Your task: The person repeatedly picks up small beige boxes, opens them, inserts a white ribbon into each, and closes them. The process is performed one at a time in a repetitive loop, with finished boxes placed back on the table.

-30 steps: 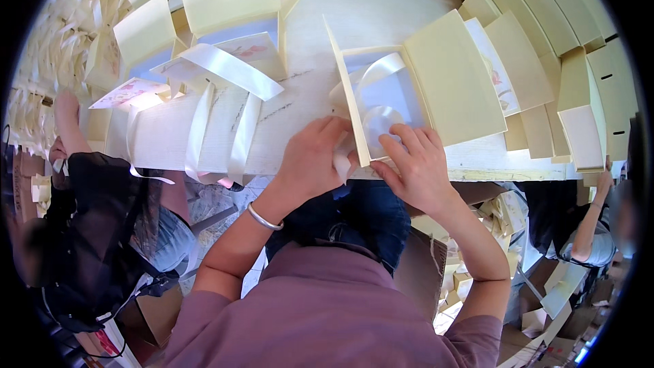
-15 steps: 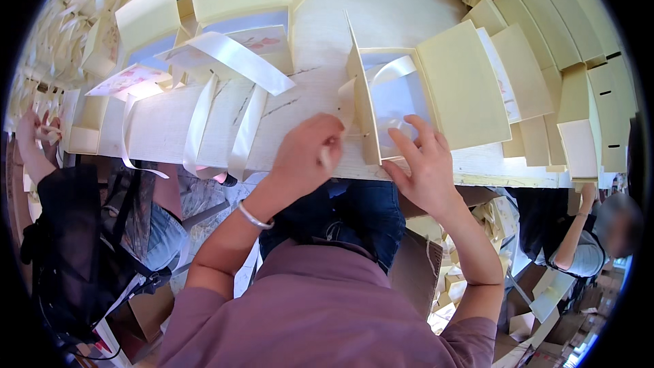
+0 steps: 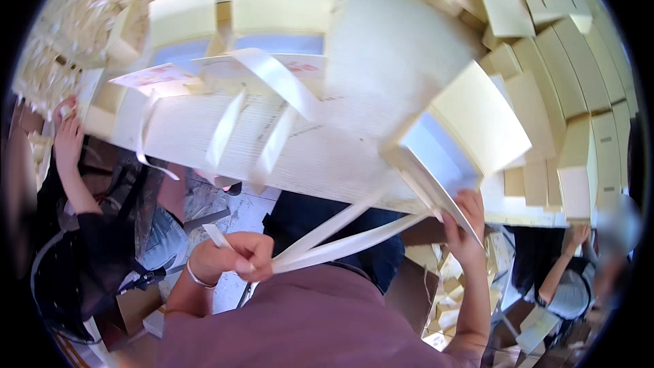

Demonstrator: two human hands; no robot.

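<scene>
My left hand (image 3: 231, 257) is pulled back close to my chest, fingers closed on the ends of two cream ribbon strips (image 3: 347, 232). The strips stretch taut up to an open cream gift box (image 3: 446, 146) with a pale blue inside, lying tilted at the table's near edge. My right hand (image 3: 463, 228) grips the box's lower flap from below the table edge. A thin bracelet circles my left wrist.
A pale wooden table (image 3: 381, 61) carries more open boxes (image 3: 276, 13) and loose ribbons (image 3: 272, 78). Stacks of flat cream boxes (image 3: 586, 95) fill the right side. Another person's hand (image 3: 68, 140) reaches in at far left; a second person (image 3: 565, 286) sits at lower right.
My left hand has left the box and drawn back toward my body, pulling the ribbon strips out taut. My right hand has slid from inside the box to its lower flap.
</scene>
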